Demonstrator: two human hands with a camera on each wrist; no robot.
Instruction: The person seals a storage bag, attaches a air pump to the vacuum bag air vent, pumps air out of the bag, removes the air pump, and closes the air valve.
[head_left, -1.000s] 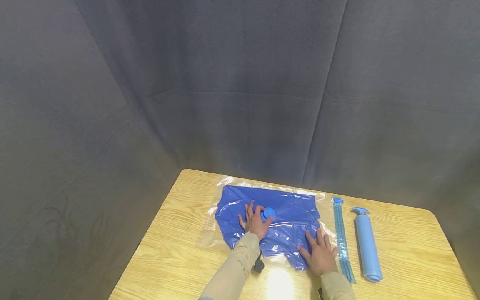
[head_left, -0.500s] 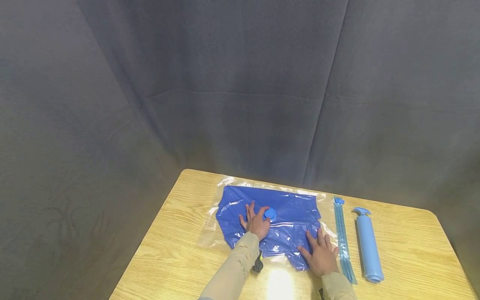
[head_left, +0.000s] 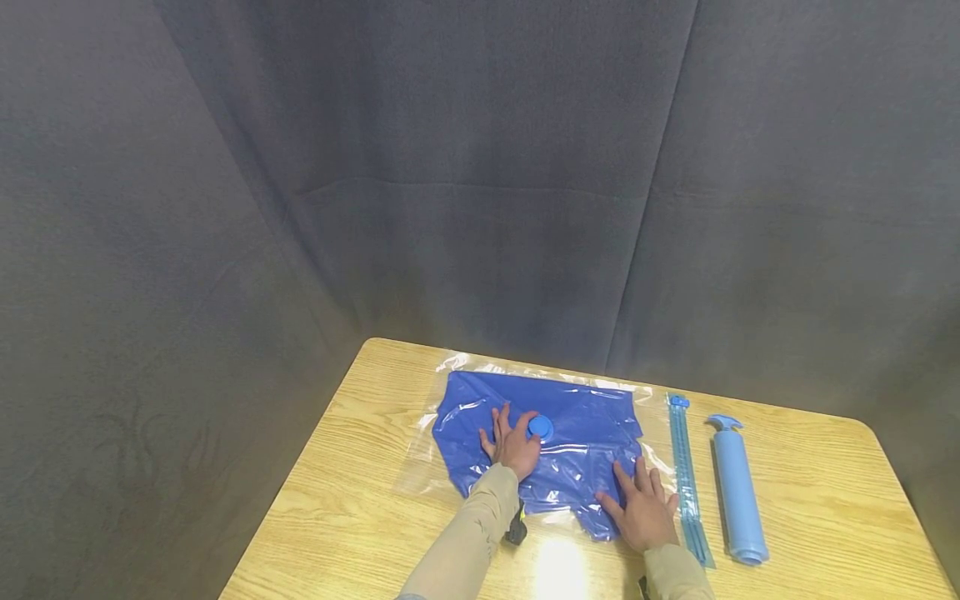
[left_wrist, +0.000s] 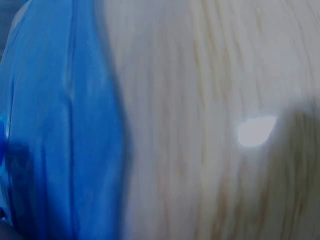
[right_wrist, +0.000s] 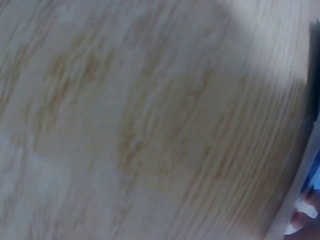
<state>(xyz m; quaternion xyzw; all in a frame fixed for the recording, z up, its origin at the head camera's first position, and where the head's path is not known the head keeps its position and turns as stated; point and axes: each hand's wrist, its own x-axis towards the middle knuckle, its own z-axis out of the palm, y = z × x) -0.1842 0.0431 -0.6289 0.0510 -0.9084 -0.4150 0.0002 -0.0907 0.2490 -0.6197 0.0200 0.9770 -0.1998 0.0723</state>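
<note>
A clear vacuum storage bag [head_left: 420,467] lies flat on the table, with a folded blue cloth [head_left: 577,400] inside it. In the head view, my left hand [head_left: 517,448] is on the bag, thumb and index finger at the left side of the round blue valve cap [head_left: 540,427], pinching it; the other fingers spread over the plastic. My right hand [head_left: 643,512] rests with spread fingers on the bag's lower right part. The left wrist view has the blue cloth under plastic [left_wrist: 65,120] along its left side; the right wrist view catches only fingertips [right_wrist: 302,217] at its lower right edge.
Along the bag's right end runs a teal zip strip [head_left: 682,467] with a blue slider [head_left: 678,402] at its far end. A light blue hand pump [head_left: 737,492] lies right of it. Grey curtains [head_left: 480,208] hang behind the wooden table [head_left: 337,500].
My left index finger and thumb have shifted slightly around the valve cap's edge. My right hand, the bag and the pump stay in place.
</note>
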